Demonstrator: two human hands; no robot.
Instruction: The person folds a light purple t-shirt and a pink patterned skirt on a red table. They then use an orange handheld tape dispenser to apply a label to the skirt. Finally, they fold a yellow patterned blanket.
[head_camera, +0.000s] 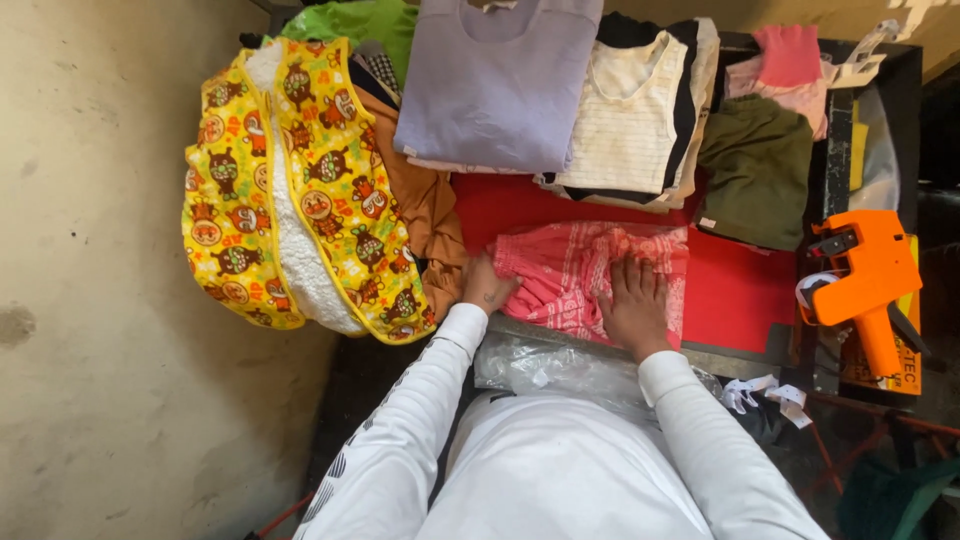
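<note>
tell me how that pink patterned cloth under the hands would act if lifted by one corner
The pink patterned garment would probably droop and unfold: it already wrinkles under the right hand and bunches by the left hand. It looks thin, so likely light. On the red cloth it would probably drag, not slide.

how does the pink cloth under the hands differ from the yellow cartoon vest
The pink cloth is folded small with a fine pale pattern; the yellow vest is larger, spread open, with a white fleecy lining showing. Both hands, left and right, press the pink cloth; none touches the vest. Both lie on the table.

Yellow cartoon-print vest (290, 185), lilac folded top (495, 85), orange label gun (865, 275), possibly olive trousers (755, 170)
</note>
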